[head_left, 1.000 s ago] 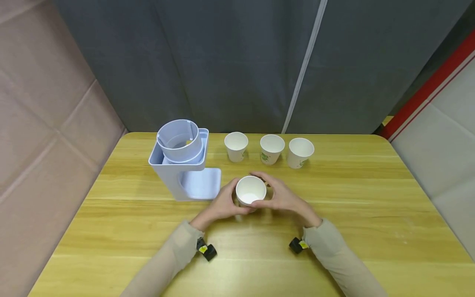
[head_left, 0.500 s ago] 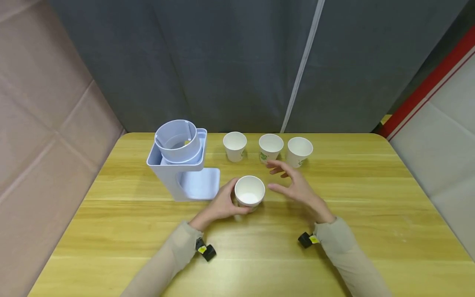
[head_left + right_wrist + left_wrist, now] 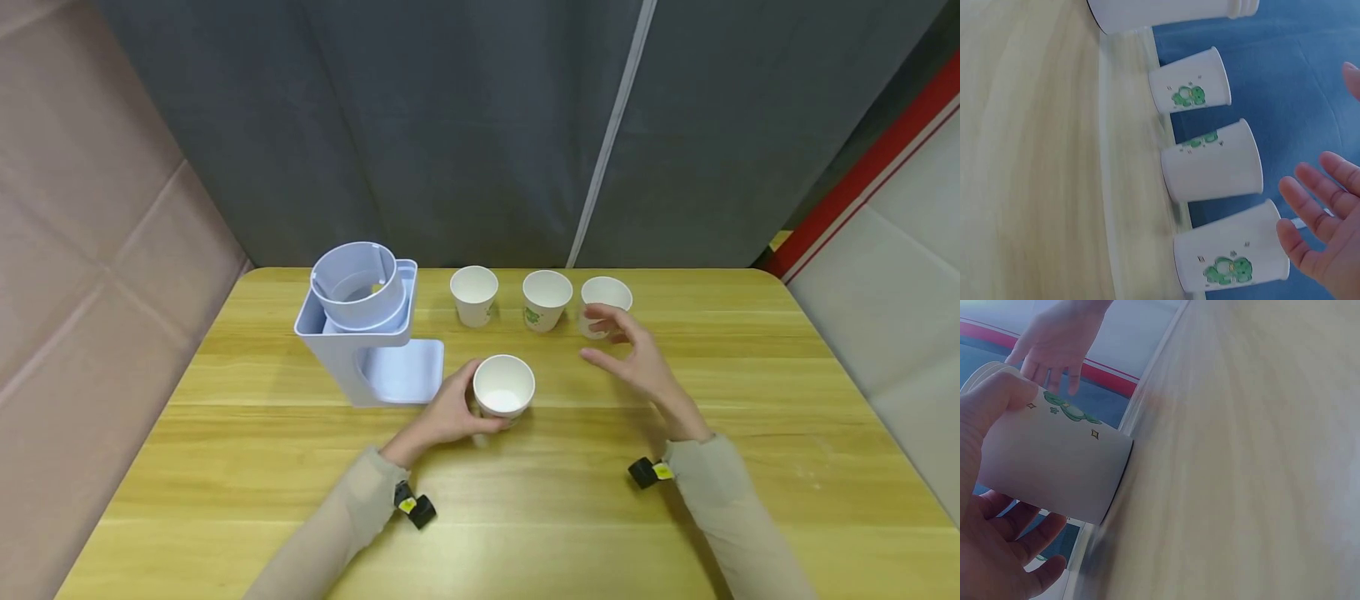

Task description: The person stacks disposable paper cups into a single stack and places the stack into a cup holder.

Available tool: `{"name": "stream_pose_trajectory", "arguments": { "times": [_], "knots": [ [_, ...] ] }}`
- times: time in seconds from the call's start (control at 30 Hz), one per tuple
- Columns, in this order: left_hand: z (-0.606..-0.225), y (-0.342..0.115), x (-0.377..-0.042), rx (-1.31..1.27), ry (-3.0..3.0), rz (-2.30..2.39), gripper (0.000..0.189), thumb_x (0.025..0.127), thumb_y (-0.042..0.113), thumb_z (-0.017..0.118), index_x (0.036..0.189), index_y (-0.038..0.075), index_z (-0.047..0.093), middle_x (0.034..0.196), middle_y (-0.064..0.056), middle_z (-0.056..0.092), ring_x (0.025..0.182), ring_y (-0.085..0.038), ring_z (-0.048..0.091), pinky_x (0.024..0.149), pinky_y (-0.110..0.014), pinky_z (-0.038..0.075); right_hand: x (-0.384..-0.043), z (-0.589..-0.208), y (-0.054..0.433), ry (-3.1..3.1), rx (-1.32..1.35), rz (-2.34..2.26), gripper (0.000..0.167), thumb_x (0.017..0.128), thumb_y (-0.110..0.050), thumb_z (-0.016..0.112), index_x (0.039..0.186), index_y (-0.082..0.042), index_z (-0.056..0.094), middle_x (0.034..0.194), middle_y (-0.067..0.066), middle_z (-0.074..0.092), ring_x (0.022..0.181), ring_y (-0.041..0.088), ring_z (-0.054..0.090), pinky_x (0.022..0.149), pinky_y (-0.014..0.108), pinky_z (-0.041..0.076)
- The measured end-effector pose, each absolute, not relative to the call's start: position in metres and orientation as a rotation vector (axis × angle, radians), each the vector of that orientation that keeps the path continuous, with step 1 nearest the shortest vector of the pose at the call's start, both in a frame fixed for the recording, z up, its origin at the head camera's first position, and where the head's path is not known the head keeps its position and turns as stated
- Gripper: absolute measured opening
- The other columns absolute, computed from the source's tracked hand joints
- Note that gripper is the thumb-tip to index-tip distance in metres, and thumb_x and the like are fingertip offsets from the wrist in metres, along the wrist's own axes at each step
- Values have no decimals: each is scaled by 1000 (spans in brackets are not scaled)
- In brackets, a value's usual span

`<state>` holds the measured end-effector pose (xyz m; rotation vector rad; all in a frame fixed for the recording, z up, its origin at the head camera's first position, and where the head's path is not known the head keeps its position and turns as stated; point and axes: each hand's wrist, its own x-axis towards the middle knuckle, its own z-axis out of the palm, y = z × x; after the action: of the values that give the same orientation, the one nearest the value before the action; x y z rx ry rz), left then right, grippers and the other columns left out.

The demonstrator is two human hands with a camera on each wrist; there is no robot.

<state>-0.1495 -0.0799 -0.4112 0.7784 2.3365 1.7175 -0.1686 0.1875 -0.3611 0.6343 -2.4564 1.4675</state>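
My left hand point(image 3: 455, 410) holds a white paper cup stack point(image 3: 504, 386) upright on the table, thumb at the near side. Several nested rims show at the mouth of the paper cup stack point(image 3: 1054, 447) in the left wrist view, and a green cartoon print is on its side. My right hand point(image 3: 639, 360) is in the air with spread, relaxed fingers, in front of the right-hand paper cup point(image 3: 607, 290). In the right wrist view the fingers point(image 3: 1300, 197) appear just apart from that cup's rim. Two more paper cups stand in the row, a middle one point(image 3: 547, 296) and a left one point(image 3: 474, 292).
A pale lavender plastic stand point(image 3: 348, 367) with a round hopper point(image 3: 360, 312) on top and a flat base tray point(image 3: 408, 371) is left of the stack. The wooden table point(image 3: 517, 517) ends at a grey curtain point(image 3: 450, 133) behind the cups.
My right hand has let go of the paper cup stack and moved right and away, toward the right-hand paper cup. My left hand keeps its grip on the stack in the same place.
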Motion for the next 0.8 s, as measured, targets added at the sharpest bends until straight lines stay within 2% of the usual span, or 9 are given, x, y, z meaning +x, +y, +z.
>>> {"name": "stream_pose_trajectory", "arguments": {
  "times": [0.07, 0.23, 0.27, 0.33, 0.47, 0.53, 0.57, 0.73, 0.8],
  "knots": [
    [-412, -80, -150, 780, 2330, 1723, 75, 62, -5, 81, 126, -12, 43, 123, -25, 54, 114, -36, 51, 102, -43, 39, -169, -361, 191, -2447, 614, 1471, 53, 75, 11, 68, 123, 13, 48, 116, 28, 55, 98, 41, 52, 77, 28, 40],
    [-412, -80, -149, 776, 2330, 1730, 75, 62, -5, 81, 126, -11, 44, 123, -25, 54, 114, -36, 52, 101, -43, 39, -174, -363, 202, -2417, 572, 1448, 54, 74, 12, 68, 124, 12, 48, 119, 28, 54, 98, 12, 54, 77, 33, 40],
    [-412, -80, -149, 777, 2336, 1727, 74, 62, -5, 81, 126, -11, 44, 122, -25, 54, 114, -36, 52, 101, -43, 39, -175, -363, 203, -2407, 564, 1444, 54, 73, 13, 68, 124, 12, 49, 120, 29, 54, 98, 10, 54, 76, 35, 41],
    [-412, -80, -149, 781, 2350, 1723, 73, 62, -5, 81, 125, -11, 45, 121, -25, 55, 113, -36, 52, 101, -43, 40, -177, -364, 206, -2391, 549, 1429, 54, 73, 13, 69, 123, 12, 49, 121, 30, 53, 98, 13, 54, 76, 35, 41],
    [-412, -79, -149, 793, 2374, 1711, 71, 62, -5, 81, 124, -11, 46, 119, -24, 56, 111, -35, 54, 100, -43, 41, -181, -364, 210, -2346, 515, 1446, 56, 72, 14, 68, 124, 14, 47, 123, 31, 51, 100, 37, 51, 76, 37, 40],
    [-412, -79, -149, 796, 2373, 1711, 71, 62, -5, 81, 123, -11, 46, 119, -24, 56, 111, -35, 54, 100, -43, 41, -183, -364, 211, -2325, 492, 1456, 57, 72, 14, 68, 125, 14, 46, 124, 32, 50, 102, 40, 48, 77, 38, 39],
    [-413, -79, -149, 796, 2373, 1710, 71, 62, -5, 81, 123, -11, 46, 119, -24, 56, 111, -35, 54, 100, -43, 41, -184, -364, 212, -2316, 482, 1453, 57, 72, 14, 68, 125, 14, 46, 124, 32, 50, 102, 39, 48, 77, 38, 39],
    [-413, -79, -149, 795, 2371, 1710, 72, 62, -4, 81, 124, -11, 46, 120, -24, 56, 112, -35, 53, 100, -42, 41, -191, -363, 216, -2302, 403, 1421, 60, 71, 12, 69, 126, 15, 45, 126, 31, 49, 106, 9, 47, 81, 35, 40],
    [-414, -79, -150, 795, 2371, 1710, 72, 62, -4, 81, 124, -11, 45, 120, -24, 56, 111, -35, 54, 100, -42, 41, -193, -363, 218, -2319, 379, 1405, 62, 71, 12, 70, 127, 15, 44, 128, 30, 47, 110, 9, 45, 83, 33, 40]
  ]
}}
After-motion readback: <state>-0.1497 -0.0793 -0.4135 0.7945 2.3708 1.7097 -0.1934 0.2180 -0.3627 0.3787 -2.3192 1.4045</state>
